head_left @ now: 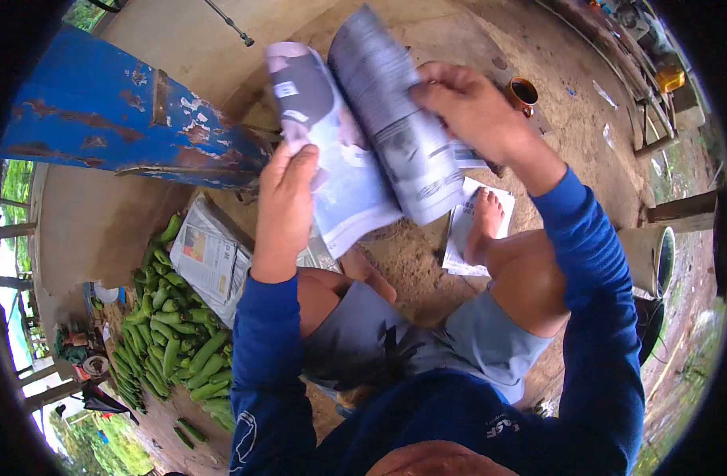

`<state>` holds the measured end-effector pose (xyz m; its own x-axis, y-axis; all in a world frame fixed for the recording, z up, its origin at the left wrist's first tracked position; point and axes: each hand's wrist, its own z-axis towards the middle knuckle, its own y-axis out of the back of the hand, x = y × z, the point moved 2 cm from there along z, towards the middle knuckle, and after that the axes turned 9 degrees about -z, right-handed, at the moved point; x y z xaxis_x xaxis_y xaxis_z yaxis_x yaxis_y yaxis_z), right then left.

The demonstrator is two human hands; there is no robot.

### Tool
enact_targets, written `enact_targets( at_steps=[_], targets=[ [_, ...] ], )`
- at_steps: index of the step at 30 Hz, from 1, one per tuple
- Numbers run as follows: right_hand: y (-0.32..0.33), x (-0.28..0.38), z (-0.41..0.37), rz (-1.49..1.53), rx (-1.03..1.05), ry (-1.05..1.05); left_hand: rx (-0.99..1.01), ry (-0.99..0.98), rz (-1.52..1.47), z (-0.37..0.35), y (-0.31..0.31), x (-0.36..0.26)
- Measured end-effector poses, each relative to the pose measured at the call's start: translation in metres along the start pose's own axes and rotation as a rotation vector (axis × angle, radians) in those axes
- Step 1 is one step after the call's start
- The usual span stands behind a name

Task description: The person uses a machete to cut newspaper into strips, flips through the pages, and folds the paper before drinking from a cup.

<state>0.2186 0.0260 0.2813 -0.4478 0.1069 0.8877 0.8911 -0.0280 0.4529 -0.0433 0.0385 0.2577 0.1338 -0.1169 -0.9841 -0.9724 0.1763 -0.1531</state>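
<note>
My left hand (288, 194) grips the lower left edge of an opened newspaper (347, 182), its thumb on top of the sheet. On the other side, my right hand (466, 103) has its fingers closed on the upper right edge of the newspaper's curled half (403, 127). The pages stand apart in a V and are slightly blurred. Below them, my bare foot (485, 222) rests on more newspaper (466, 247) on the ground.
A newspaper stack (209, 258) lies at the left beside a heap of green vegetables (173, 325). A blue, peeling panel (125, 111) juts in at the upper left. A brown cup (523, 94) stands at the upper right, a pale bucket (647, 258) at the right.
</note>
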Motion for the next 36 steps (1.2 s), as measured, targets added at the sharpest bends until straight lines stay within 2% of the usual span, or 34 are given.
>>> enact_targets(
  at_steps=[2,4,9,11,13,15,18,21,24,27,28,29,31,32,33,34,35,36],
  targets=[
    [0.023,-0.011,0.007,-0.046,-0.139,0.100,-0.011,-0.094,0.030,0.006,0.023,-0.003],
    [0.042,-0.026,0.011,-0.056,-0.289,0.216,-0.128,-0.121,-0.006,0.006,0.037,-0.008],
    [0.085,-0.064,0.022,0.016,-0.396,0.188,-0.286,-0.187,-0.074,0.009,0.075,-0.012],
    [0.094,-0.068,0.019,0.049,-0.405,0.161,-0.258,-0.219,-0.157,0.007,0.077,-0.016],
    [0.093,-0.061,0.015,0.078,-0.398,0.218,-0.210,-0.249,-0.225,0.004,0.073,-0.020],
    [0.091,-0.053,0.011,0.078,-0.399,0.235,-0.216,-0.264,-0.203,0.000,0.074,-0.022],
    [0.092,-0.050,0.010,0.133,-0.332,0.110,-0.210,-0.303,-0.218,-0.004,0.067,-0.030],
    [0.088,-0.062,0.018,0.276,-0.297,0.173,-0.206,-0.316,-0.222,-0.005,0.066,-0.033],
    [0.077,-0.083,0.024,0.213,-0.247,0.012,-0.163,-0.221,-0.149,0.009,0.080,-0.019],
    [0.065,-0.134,0.039,-0.310,-0.224,0.043,-0.120,-0.100,-0.101,0.025,0.088,0.008],
    [0.056,-0.113,0.026,-0.445,-0.138,-0.075,-0.113,-0.070,-0.109,0.028,0.086,0.015],
    [0.051,-0.189,0.058,-0.822,-0.226,0.139,-0.104,-0.041,-0.116,0.032,0.084,0.020],
    [0.025,-0.124,0.026,-0.858,-0.334,0.148,-0.083,0.012,-0.136,0.036,0.085,0.028],
    [0.013,-0.108,0.026,-0.821,-0.261,0.079,-0.074,0.044,-0.149,0.037,0.082,0.026],
    [0.003,-0.100,0.028,-0.708,-0.051,0.059,-0.062,0.074,-0.162,0.037,0.079,0.025],
    [-0.015,-0.100,0.031,-0.633,-0.032,0.160,-0.057,0.081,-0.190,0.038,0.074,0.024],
    [-0.027,-0.086,0.029,-0.559,0.107,0.057,-0.053,0.086,-0.219,0.038,0.070,0.022],
    [-0.040,-0.081,0.030,-0.525,0.130,0.054,-0.053,0.091,-0.247,0.038,0.068,0.021]
  ],
)
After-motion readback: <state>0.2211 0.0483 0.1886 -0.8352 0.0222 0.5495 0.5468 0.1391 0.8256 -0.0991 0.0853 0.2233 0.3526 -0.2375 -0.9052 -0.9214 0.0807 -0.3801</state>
